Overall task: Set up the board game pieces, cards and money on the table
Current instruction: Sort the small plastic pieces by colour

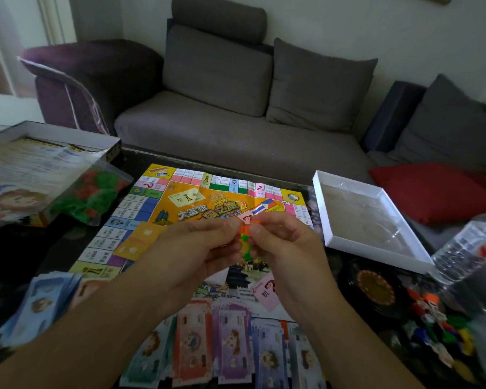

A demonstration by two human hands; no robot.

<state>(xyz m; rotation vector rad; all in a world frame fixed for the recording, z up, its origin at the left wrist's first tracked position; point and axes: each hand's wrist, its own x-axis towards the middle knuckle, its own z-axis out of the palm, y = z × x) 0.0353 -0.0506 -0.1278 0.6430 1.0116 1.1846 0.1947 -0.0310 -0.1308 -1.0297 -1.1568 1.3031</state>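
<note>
Above board (180, 203), both hands' fingers (233, 228) pinch orange pawn (243, 230).

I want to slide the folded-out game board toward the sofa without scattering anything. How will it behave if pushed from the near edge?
The game board shows creases and looks like thin paper, so it will probably buckle rather than slide as one piece. It likely weighs little. The banknotes fanned over its near edge would probably shift with it.
</note>
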